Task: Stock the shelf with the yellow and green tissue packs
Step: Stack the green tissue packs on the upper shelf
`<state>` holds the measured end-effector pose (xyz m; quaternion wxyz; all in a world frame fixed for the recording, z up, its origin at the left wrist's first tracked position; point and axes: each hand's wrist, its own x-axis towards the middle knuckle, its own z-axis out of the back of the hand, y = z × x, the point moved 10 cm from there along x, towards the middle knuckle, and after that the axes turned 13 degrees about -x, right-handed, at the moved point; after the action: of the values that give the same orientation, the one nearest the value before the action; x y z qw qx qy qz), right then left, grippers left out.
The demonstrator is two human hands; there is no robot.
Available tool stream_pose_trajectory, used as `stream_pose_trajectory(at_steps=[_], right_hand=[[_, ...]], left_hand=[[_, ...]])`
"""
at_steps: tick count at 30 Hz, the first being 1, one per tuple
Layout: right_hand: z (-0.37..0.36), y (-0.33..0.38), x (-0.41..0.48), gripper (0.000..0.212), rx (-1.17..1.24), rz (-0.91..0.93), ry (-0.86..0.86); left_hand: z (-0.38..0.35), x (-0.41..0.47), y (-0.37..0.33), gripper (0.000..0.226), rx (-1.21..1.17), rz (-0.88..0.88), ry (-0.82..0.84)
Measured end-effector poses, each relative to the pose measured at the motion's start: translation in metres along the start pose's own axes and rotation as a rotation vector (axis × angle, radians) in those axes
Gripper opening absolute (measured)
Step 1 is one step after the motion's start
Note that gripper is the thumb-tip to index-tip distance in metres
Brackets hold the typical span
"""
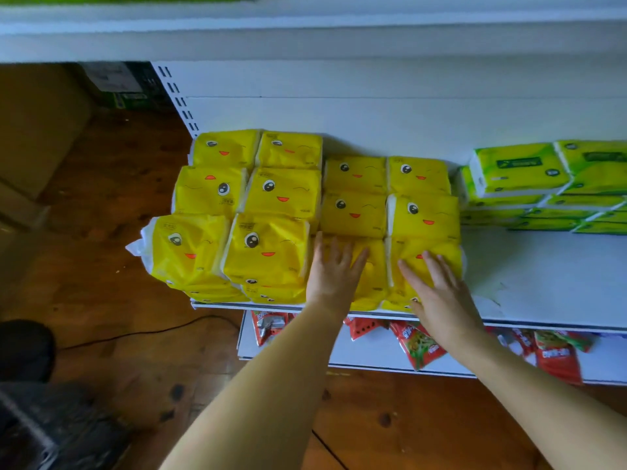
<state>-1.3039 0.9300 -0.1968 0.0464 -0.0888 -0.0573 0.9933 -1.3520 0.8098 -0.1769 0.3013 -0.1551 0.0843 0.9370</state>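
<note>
Several yellow tissue packs (281, 195) with cartoon faces lie in rows on the left part of the white shelf (543, 276), stacked higher at the left. My left hand (334, 269) lies flat, fingers spread, on a front-row yellow pack (369, 283). My right hand (437, 290) rests flat on the neighbouring front yellow pack (437, 247). Neither hand grips anything. Green tissue packs (522, 171) are stacked at the shelf's back right.
Bare white shelf surface lies between the yellow packs and the green stack. The lower shelf (373, 354) holds red snack bags (420, 344). A wooden floor (118, 266) with a black cable (142, 332) lies at left. Another shelf board (305, 35) overhangs above.
</note>
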Motion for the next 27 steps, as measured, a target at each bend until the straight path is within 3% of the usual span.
stream_pose_trajectory(at_steps=[7,10,14,18,20,22,27], right_hand=[[0.01,-0.007,0.004,0.066,0.026,-0.024,-0.039],[0.011,-0.004,-0.004,0.072,0.006,-0.037,0.004],[0.033,0.025,-0.004,0.07,0.241,0.09,-0.083],[0.076,0.062,0.014,0.074,0.545,0.096,-0.187],[0.091,0.076,0.03,0.077,0.652,0.051,-0.192],[0.106,0.092,0.045,0.073,0.663,0.064,-0.193],[0.106,0.149,0.077,0.073,0.411,0.214,0.026]], left_hand=[[-0.002,0.006,0.001,0.078,-0.025,0.031,0.018],[-0.002,0.002,0.004,0.093,-0.102,0.012,0.002],[0.015,-0.008,0.012,0.106,-0.172,-0.111,0.018],[0.064,-0.02,0.042,0.08,-0.267,-0.266,-0.108],[0.079,-0.02,0.086,0.065,-0.359,-0.18,-0.191],[0.081,-0.017,0.144,0.063,-0.412,0.025,-0.246],[0.037,-0.028,0.242,0.071,-0.473,0.504,-0.084]])
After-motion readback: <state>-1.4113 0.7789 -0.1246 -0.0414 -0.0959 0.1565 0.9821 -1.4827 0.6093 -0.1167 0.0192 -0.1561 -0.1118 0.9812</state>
